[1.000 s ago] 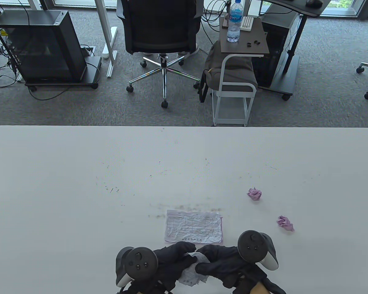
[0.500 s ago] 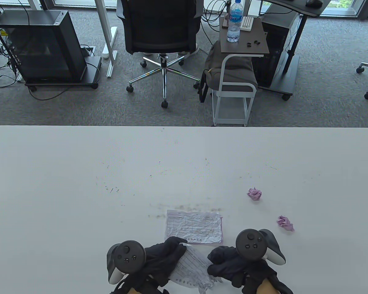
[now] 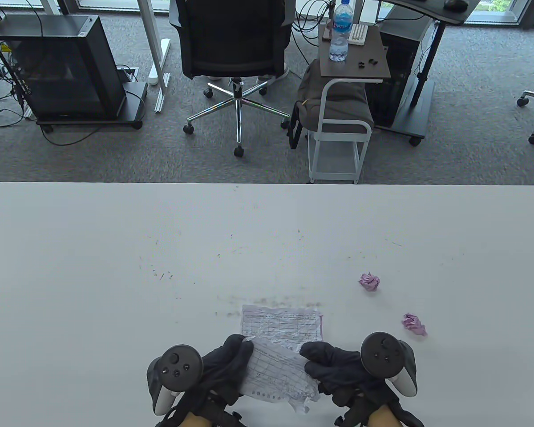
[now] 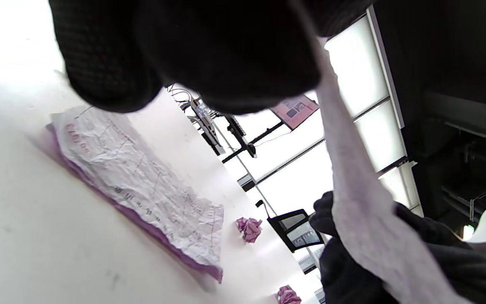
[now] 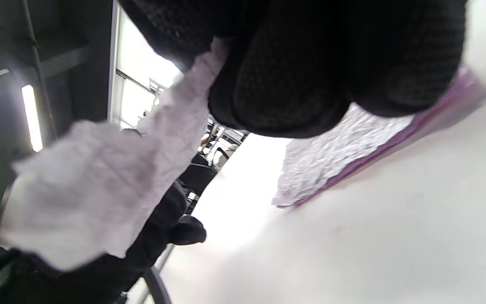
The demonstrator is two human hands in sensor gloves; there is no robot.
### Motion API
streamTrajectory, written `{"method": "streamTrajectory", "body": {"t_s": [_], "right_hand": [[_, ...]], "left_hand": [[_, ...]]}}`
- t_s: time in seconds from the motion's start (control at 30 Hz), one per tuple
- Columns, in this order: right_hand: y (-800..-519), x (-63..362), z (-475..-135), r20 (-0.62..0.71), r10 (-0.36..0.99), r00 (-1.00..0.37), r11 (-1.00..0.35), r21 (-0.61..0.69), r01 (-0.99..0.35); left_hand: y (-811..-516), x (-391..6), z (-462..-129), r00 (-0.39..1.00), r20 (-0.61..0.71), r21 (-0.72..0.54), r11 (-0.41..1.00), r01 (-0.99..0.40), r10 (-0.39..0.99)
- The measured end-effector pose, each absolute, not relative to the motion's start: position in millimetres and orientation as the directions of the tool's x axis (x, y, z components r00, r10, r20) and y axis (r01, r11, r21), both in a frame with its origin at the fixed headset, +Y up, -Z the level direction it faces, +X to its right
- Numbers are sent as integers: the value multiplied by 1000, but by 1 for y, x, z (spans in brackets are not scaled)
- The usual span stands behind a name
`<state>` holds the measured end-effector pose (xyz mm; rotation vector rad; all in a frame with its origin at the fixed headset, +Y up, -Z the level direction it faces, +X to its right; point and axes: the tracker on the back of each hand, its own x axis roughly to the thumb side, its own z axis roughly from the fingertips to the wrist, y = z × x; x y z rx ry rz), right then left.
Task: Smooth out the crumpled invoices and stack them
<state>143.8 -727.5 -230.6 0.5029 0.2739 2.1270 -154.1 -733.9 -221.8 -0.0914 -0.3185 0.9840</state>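
While both gloved hands sit at the bottom centre of the table view, the left hand (image 3: 224, 369) grips the left edge of a wrinkled invoice (image 3: 278, 371) and the right hand (image 3: 333, 367) grips its right edge, so the sheet is stretched between them above the white table (image 3: 115, 249). Just above it in the frame a stack of flattened invoices (image 3: 282, 321) lies flat, its lower edge overlapped by the held sheet. Two crumpled pink balls (image 3: 369, 281) (image 3: 414, 323) lie apart at the lower right.
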Motion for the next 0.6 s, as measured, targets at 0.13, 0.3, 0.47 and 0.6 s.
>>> {"method": "streamTrajectory", "body": {"t_s": [0.13,0.3,0.47,0.6], "right_hand": [[-735,143,-233,276,670,-689,-737,358,-573],[-749,133,-232,301,517,-802,-831,399,-386],[-754,120,-233,383,334,-861,-916,347,-201],[-754,118,-234,383,310,-870,-925,331,-184]], "left_hand": [[-743,-144,-225,699,235,-303,735,-607,675],[-758,-140,-227,826,194,-426,804,-415,529],[-757,-140,-227,851,289,-380,869,-318,438],[-763,-128,-225,801,362,-513,819,-256,477]]}}
